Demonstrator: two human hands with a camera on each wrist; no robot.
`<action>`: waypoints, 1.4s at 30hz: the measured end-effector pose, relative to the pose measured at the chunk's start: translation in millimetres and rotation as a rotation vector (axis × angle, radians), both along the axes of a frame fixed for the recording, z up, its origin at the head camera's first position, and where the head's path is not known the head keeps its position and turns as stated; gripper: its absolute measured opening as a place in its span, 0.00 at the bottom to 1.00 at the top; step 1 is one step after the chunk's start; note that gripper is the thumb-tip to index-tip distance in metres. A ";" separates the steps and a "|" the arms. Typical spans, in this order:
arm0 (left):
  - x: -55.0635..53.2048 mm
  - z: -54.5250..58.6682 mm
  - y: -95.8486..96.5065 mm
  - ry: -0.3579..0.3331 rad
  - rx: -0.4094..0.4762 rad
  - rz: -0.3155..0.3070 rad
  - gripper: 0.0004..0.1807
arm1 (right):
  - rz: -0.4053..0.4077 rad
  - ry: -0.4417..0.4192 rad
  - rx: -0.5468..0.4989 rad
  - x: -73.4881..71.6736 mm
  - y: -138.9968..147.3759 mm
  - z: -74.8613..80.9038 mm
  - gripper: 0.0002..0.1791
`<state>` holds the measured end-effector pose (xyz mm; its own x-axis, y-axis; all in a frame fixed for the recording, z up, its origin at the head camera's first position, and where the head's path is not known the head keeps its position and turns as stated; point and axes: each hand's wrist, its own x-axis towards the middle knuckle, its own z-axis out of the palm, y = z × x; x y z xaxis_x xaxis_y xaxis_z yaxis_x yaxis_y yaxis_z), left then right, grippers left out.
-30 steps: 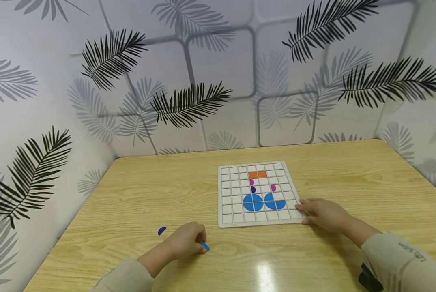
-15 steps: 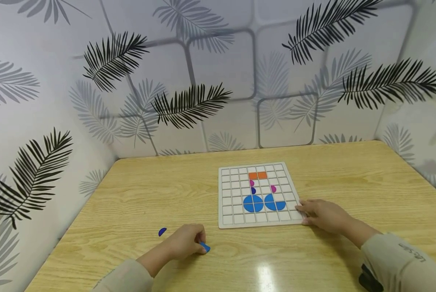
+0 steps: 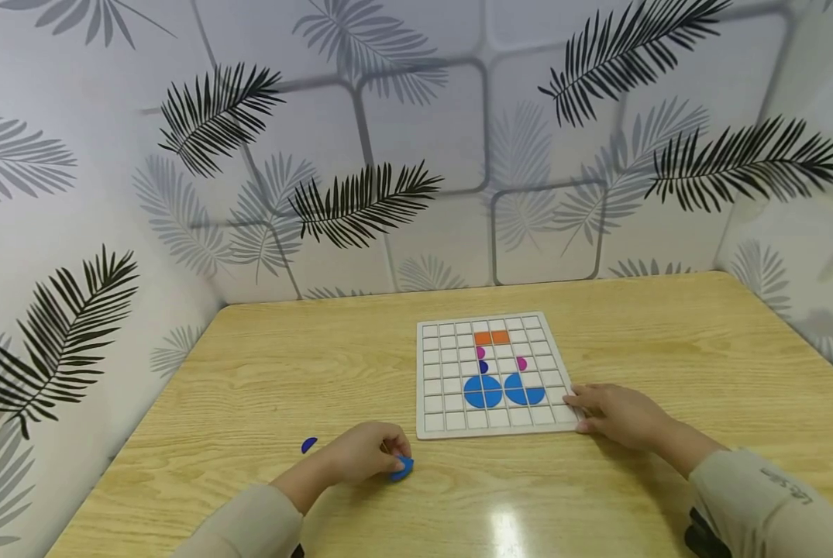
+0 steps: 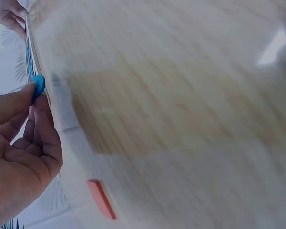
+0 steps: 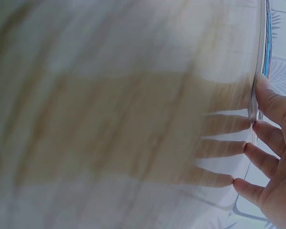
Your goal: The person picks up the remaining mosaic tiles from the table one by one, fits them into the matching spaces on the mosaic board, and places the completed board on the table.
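L hand (image 3: 369, 456) w/ its blue piece (image 3: 403, 468) has edged a bit toward the gridded white board (image 3: 433, 422) since 0.5 s ago, thumb & fingertips pinching that smooth, curved-edge item; R hand (image 3: 621, 415), fingers spread, touches the board's near corner, well R of the pinch. Glossy wood-grain table (image 3: 249, 349) also bears a dark-blue half-disc (image 3: 308, 445) L of the pinch. L-wrist view alone shows a straight-edged orange-red piece (image 4: 101, 200) near the pinching hand; head view alone, the board's orange squares (image 3: 500, 337) & blue quarter-circles (image 3: 492, 399).
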<state>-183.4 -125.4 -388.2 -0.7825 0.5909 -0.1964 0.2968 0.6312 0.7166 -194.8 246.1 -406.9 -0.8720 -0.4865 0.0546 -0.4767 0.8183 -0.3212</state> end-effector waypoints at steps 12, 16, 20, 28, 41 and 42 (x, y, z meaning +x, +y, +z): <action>-13.8 8.9 32.0 0.009 -0.013 -0.024 0.06 | 0.003 0.002 0.005 0.6 0.9 0.0 0.23; -20.8 6.6 43.3 0.025 -0.027 -0.044 0.08 | 0.002 -0.009 0.007 -0.5 0.7 0.1 0.24; -27.6 3.9 54.1 0.014 -0.016 -0.045 0.08 | -0.005 -0.025 0.010 -0.5 0.4 0.8 0.24; -41.3 0.6 74.6 0.034 0.041 0.015 0.06 | 0.002 -0.013 0.008 0.1 -0.4 1.6 0.24; -59.1 4.4 108.3 -0.008 0.118 0.083 0.02 | -0.002 -0.016 0.001 0.3 1.0 1.7 0.23; -60.5 4.8 111.0 -0.005 0.112 0.082 0.02 | -0.002 -0.016 0.000 0.2 1.2 1.2 0.23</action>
<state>-243.9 -14.4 -383.4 -0.8281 0.5435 -0.1371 0.2435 0.5690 0.7854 -194.6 247.3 -405.6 -0.8735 -0.4851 0.0404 -0.4701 0.8191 -0.3288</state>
